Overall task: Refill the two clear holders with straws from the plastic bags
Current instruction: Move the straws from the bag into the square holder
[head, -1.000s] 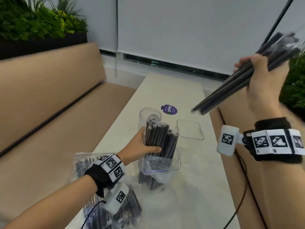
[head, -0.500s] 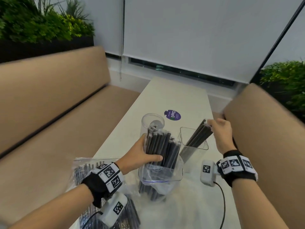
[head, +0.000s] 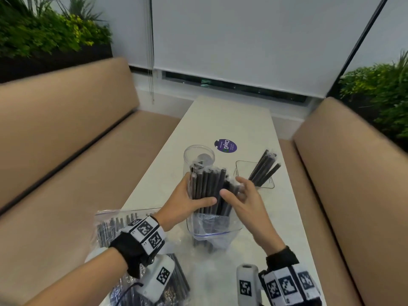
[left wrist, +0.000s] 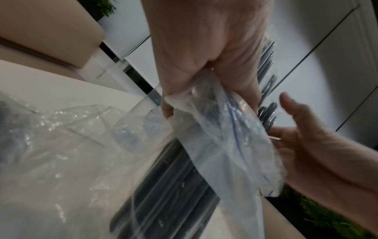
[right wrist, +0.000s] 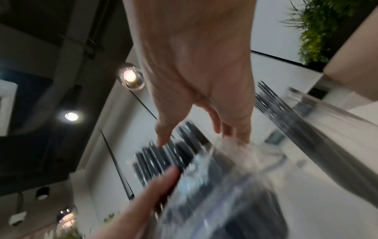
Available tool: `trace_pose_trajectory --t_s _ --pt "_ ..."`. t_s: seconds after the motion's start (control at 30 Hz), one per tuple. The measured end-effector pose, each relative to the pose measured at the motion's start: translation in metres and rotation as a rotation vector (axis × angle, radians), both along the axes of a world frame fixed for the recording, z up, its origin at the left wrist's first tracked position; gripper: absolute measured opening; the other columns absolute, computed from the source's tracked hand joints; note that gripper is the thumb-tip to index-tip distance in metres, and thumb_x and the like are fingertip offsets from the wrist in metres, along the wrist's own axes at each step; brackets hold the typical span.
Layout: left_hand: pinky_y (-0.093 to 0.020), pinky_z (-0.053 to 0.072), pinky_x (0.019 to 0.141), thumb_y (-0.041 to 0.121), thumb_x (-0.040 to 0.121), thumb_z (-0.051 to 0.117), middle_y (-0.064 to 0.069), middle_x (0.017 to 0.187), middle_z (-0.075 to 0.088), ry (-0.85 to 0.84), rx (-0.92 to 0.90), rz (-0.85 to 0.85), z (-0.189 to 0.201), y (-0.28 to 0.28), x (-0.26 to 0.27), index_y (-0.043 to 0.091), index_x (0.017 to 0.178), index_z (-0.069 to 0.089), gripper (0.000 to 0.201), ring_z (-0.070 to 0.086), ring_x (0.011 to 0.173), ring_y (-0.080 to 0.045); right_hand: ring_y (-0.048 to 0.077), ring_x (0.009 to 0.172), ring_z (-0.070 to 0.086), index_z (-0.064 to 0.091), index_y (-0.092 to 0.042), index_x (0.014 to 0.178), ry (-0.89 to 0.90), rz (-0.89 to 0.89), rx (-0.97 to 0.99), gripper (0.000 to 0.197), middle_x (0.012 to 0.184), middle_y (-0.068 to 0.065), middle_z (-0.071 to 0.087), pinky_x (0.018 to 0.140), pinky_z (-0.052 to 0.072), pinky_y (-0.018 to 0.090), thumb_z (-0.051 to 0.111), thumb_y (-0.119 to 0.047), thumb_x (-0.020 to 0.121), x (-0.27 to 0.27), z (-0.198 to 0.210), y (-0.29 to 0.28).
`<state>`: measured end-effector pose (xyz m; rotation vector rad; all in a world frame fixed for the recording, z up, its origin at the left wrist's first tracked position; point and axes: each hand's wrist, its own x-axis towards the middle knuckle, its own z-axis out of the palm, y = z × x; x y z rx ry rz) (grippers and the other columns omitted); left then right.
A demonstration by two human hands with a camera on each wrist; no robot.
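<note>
A bundle of black straws (head: pixel 208 186) stands upright in an open clear plastic bag (head: pixel 213 228) on the white table. My left hand (head: pixel 186 202) grips the bundle from the left, thumb across its front; the left wrist view shows the bag (left wrist: pixel 225 137) bunched under this hand (left wrist: pixel 204 56). My right hand (head: pixel 239 193) is empty, fingers spread, touching the bundle's right side. Behind the bundle stands the round clear holder (head: pixel 198 152). The square clear holder (head: pixel 270 185) to the right has a few straws (head: pixel 265 165) leaning in it.
A second plastic bag of straws (head: pixel 114 224) lies at the near left under my left forearm. A purple sticker (head: pixel 225 145) marks the table beyond the holders. Tan benches (head: pixel 66 151) flank the narrow table on both sides.
My right hand came down from the upper right with a handful of straws, left them in the square holder, and has moved left, empty, to the bundle. The left hand kept its grip.
</note>
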<state>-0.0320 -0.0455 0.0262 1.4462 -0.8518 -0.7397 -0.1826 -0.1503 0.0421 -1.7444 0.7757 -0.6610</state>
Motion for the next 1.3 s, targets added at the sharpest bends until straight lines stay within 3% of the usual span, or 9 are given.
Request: trace_pose_trajectory --t_s 0.13,0.27,0.4,0.57,0.7,1.0,1.1,1.17,1.3 --pt "-0.023 0.049 0.097 0.019 0.069 0.086 0.01 0.126 0.062 -0.022 0.034 -0.077 -0.013 0.011 -0.001 0.028 0.131 0.044 0.075 0.059 0.118 -0.002 0.0 0.093 0.069 0.068 -0.023 0.114 -0.019 0.018 -0.095 0.031 0.104 -0.01 0.075 0.079 0.052 0.018 0.073 -0.033 0.085 0.003 -0.023 0.006" --pt "0.0 0.039 0.088 0.017 0.064 0.09 0.029 0.132 0.044 -0.055 0.1 -0.153 -0.014 0.023 -0.005 0.036 0.138 0.028 0.098 0.042 0.115 0.026 0.002 0.094 0.068 0.069 -0.022 0.108 -0.018 -0.028 -0.103 0.021 0.102 -0.009 0.074 0.082 0.054 0.021 0.069 -0.031 0.089 -0.001 -0.025 0.003" --pt "-0.004 0.047 0.083 0.001 0.064 0.088 0.011 0.129 0.055 -0.027 0.094 -0.152 -0.018 0.02 -0.011 0.026 0.136 0.032 0.095 0.055 0.11 0.014 0.01 0.095 0.069 0.067 -0.016 0.108 0.0 -0.001 -0.1 0.024 0.099 -0.003 0.074 0.082 0.056 0.027 0.068 -0.03 0.089 0.002 -0.026 0.003" --pt "-0.006 0.05 0.078 -0.008 0.066 0.083 0.002 0.119 0.061 -0.002 0.09 -0.126 -0.02 0.018 -0.017 0.02 0.134 0.037 0.086 0.062 0.099 0.012 -0.009 0.075 0.064 0.069 -0.021 0.092 0.016 0.055 -0.172 0.003 0.078 -0.016 0.072 0.063 0.045 0.007 0.067 -0.019 0.09 0.0 -0.022 0.009" --pt "0.001 0.046 0.067 -0.01 0.069 0.08 0.012 0.108 0.06 -0.02 0.111 -0.133 -0.013 0.02 -0.02 0.017 0.133 0.04 0.08 0.06 0.083 0.024 0.0 0.092 0.068 0.067 -0.018 0.109 0.048 0.1 -0.18 0.023 0.099 -0.007 0.074 0.074 0.052 0.012 0.071 -0.024 0.087 -0.003 -0.019 0.008" --pt "-0.004 0.049 0.073 -0.01 0.07 0.08 0.014 0.111 0.062 -0.041 0.117 -0.218 0.002 0.019 -0.015 0.019 0.137 0.037 0.085 0.063 0.092 0.017 0.008 0.087 0.072 0.073 -0.016 0.095 0.021 0.054 -0.143 0.014 0.089 -0.002 0.077 0.071 0.056 0.023 0.071 -0.028 0.088 -0.011 -0.018 0.003" --pt "-0.005 0.05 0.079 -0.008 0.068 0.081 0.012 0.114 0.062 -0.042 0.101 -0.185 0.002 0.016 -0.008 0.021 0.135 0.038 0.085 0.062 0.094 0.016 0.016 0.083 0.072 0.072 -0.011 0.088 -0.017 0.009 -0.13 0.014 0.086 0.007 0.077 0.077 0.059 0.042 0.07 -0.025 0.088 -0.012 -0.009 -0.001" --pt "-0.007 0.051 0.083 -0.006 0.068 0.082 0.011 0.113 0.063 -0.033 0.095 -0.143 0.005 0.014 -0.003 0.022 0.13 0.042 0.079 0.063 0.091 0.017 0.013 0.08 0.07 0.072 -0.009 0.085 -0.093 -0.042 -0.111 0.007 0.085 0.01 0.076 0.077 0.057 0.042 0.07 -0.015 0.088 -0.013 0.009 -0.008" --pt "0.002 0.045 0.069 -0.007 0.07 0.081 0.017 0.109 0.061 -0.045 0.081 -0.141 0.013 0.005 0.002 0.024 0.127 0.041 0.076 0.061 0.085 0.023 0.024 0.088 0.07 0.074 -0.016 0.072 -0.216 -0.065 -0.068 0.021 0.094 0.023 0.073 0.088 0.055 0.042 0.065 -0.006 0.088 -0.011 0.061 -0.019"
